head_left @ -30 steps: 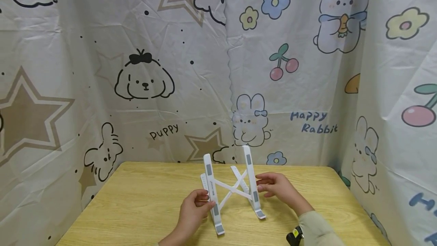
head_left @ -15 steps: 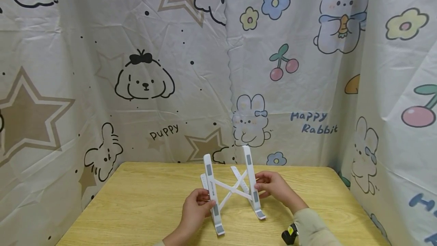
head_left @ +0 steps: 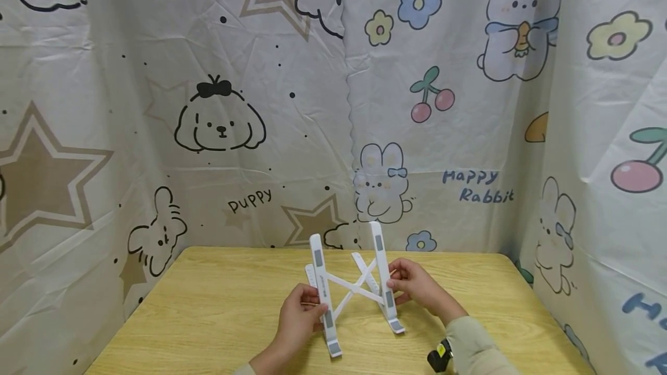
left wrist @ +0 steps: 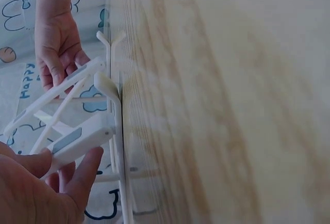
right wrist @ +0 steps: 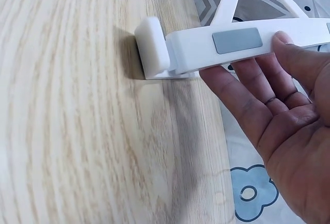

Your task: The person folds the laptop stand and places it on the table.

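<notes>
A white folding laptop stand (head_left: 321, 282) stands unfolded on the table, its two sloping rails joined by crossed bars. Grey pads line the rails, and each lower end has an upturned lip. My left hand (head_left: 297, 317) pinches the left rail, thumb on its upper face and fingers beneath, as the left wrist view shows on the stand (left wrist: 77, 144). On the other side, my right hand (head_left: 419, 288) holds the right rail. In the right wrist view the thumb of that hand (right wrist: 294, 115) presses the rail's top near a grey pad (right wrist: 237, 41), with fingers curled under it.
The wood-grain table (head_left: 224, 305) extends around the stand. Patterned curtains (head_left: 250, 132) hang behind it and at both sides. A small black device (head_left: 440, 356) with a yellow label sits by the right sleeve (head_left: 476, 343).
My right hand has moved slightly left, from beside the right rail to gripping it with the thumb on top. The left hand keeps its hold, and the stand stays in place.
</notes>
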